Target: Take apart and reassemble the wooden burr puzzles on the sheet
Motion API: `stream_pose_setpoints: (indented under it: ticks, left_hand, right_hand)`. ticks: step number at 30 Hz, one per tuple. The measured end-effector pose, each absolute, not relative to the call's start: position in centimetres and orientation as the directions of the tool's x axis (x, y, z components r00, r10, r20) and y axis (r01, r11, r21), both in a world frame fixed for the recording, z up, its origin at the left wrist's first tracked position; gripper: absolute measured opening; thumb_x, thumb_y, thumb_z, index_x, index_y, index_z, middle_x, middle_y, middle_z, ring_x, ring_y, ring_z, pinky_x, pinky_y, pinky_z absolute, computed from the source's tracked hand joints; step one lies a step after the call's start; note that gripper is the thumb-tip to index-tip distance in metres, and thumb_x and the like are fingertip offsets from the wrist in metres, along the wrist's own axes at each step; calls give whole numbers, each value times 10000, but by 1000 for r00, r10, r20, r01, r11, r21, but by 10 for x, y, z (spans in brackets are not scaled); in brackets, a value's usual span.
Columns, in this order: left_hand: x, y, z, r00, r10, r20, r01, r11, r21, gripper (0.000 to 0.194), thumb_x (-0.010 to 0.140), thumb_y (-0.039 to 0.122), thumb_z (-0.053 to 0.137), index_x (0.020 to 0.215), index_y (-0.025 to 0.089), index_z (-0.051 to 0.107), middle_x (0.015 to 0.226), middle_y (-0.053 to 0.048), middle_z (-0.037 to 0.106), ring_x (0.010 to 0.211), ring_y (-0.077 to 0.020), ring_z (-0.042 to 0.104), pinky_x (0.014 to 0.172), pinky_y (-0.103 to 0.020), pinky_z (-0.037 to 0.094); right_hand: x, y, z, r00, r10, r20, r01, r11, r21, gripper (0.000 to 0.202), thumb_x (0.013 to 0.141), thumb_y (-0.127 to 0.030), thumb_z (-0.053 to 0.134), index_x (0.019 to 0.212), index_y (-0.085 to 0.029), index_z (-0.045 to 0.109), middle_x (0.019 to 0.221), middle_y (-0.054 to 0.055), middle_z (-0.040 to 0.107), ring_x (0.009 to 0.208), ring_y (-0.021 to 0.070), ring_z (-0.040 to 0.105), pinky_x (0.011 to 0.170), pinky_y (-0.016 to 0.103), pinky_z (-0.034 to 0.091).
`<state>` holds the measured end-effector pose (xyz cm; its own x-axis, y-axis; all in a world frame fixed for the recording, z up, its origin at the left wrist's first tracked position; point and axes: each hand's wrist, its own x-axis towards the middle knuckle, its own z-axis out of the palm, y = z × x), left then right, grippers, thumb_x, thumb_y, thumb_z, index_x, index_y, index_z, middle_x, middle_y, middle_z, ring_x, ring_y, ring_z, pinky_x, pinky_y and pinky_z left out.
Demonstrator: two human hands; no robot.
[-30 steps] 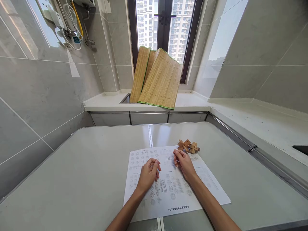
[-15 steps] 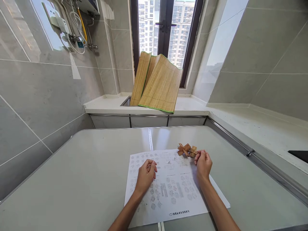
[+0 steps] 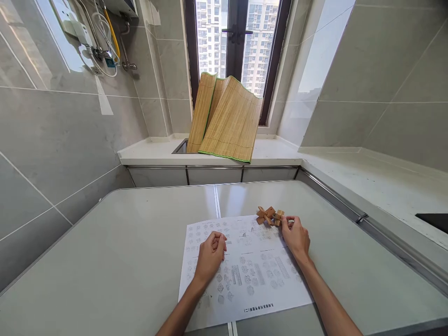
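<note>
A white sheet of paper [image 3: 241, 298] printed with small drawings and text lies on the light table. Over its left half rests my left hand [image 3: 211, 249], fingers loosely curled together and nothing visible in them. At the sheet's far right edge, my right hand [image 3: 297, 237] has its thumb and fingers bent in a pinch at the right side of a small light wooden puzzle [image 3: 277, 217]. The fingers partly cover the contact there. Touching or very close to that puzzle on its left is a darker brown interlocking wooden puzzle [image 3: 266, 215].
A bamboo mat [image 3: 231, 121] leans on the white ledge [image 3: 157, 151] before the window, over a sink-like recess [image 3: 180, 147]. A white counter [image 3: 378, 177] runs along the right. Pipes and cables [image 3: 108, 51] hang on the left wall.
The right hand's fingers have shifted up against the light wooden puzzle, and its forearm has swung rightward. My left hand keeps its place on the sheet. The whole view has shifted slightly.
</note>
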<state>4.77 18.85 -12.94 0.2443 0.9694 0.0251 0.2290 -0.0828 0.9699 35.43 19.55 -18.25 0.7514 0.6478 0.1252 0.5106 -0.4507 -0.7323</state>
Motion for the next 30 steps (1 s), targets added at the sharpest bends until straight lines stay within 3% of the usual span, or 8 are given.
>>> stream_pose_setpoints:
  ticks: [3, 6, 8, 12, 15, 19, 24, 30]
  left_hand:
    - [48, 189, -129, 248, 969, 22, 224, -79, 971, 352, 947, 539, 510, 863, 206, 592, 693, 23, 584, 530, -118, 491, 558, -238, 404]
    - [47, 188, -129, 247, 968, 35, 209, -88, 974, 352, 947, 535, 515, 855, 206, 597, 685, 22, 587, 525, -114, 493, 551, -237, 405]
    - [48, 187, -130, 255, 966, 50, 200, -103, 974, 358, 951, 537, 515, 858, 205, 607, 684, 18, 591, 535, -116, 504, 560, -243, 420]
    - [48, 188, -133, 246, 966, 78, 214, -133, 968, 354, 951, 554, 532, 935, 210, 618, 835, -38, 673, 721, -172, 619, 655, -279, 491]
    - [49, 189, -135, 240, 961, 134, 168, -178, 970, 375, 915, 491, 631, 1175, 224, 590, 1189, -111, 686, 1013, -227, 662, 852, -344, 531]
    - [47, 188, -132, 388, 909, 153, 54, -188, 981, 649, 855, 385, 737, 1436, 268, 470, 1477, -136, 548, 1329, -277, 548, 1097, -431, 447]
    - [45, 184, -125, 476, 873, 107, 10, -127, 992, 607, 815, 311, 760, 1385, 259, 557, 1377, -106, 641, 1277, -271, 598, 1128, -421, 437]
    - [45, 181, -120, 508, 855, 99, 12, -122, 992, 624, 740, 272, 821, 1328, 236, 617, 1321, -109, 681, 1218, -292, 633, 1101, -435, 467]
  right_hand:
    - [356, 195, -178, 799, 584, 143, 399, -339, -852, 322, 927, -544, 537, 991, -229, 557, 813, 60, 753, 745, 251, 684, 699, 322, 453]
    - [347, 190, -169, 798, 558, 226, 293, -33, -955, 382, 936, -587, 543, 1055, -225, 512, 778, 16, 731, 564, 181, 621, 646, 298, 469]
    - [331, 185, -162, 778, 547, 307, 274, 144, -951, 434, 918, -621, 587, 1087, -228, 514, 817, 18, 722, 570, 161, 606, 623, 283, 466]
    - [284, 177, -153, 544, 773, 326, 174, 276, -945, 449, 887, -613, 659, 1087, -227, 550, 831, 33, 707, 620, 166, 611, 596, 280, 472]
    - [255, 172, -152, 233, 945, 229, -55, 248, -967, 403, 890, -584, 682, 1037, -245, 523, 615, -53, 596, 503, 145, 523, 511, 257, 413]
    - [235, 165, -153, -121, 987, 105, -260, 70, -963, 352, 926, -546, 659, 1015, -241, 508, 586, -66, 592, 464, 121, 497, 519, 251, 415]
    - [231, 160, -153, -331, 944, 7, -420, -140, -897, 359, 897, -528, 706, 994, -232, 527, 625, -49, 605, 515, 128, 547, 504, 234, 428]
    - [241, 158, -143, -532, 846, -37, -299, -229, -927, 436, 877, -550, 718, 1085, -168, 679, 777, 15, 652, 667, 161, 642, 610, 268, 510]
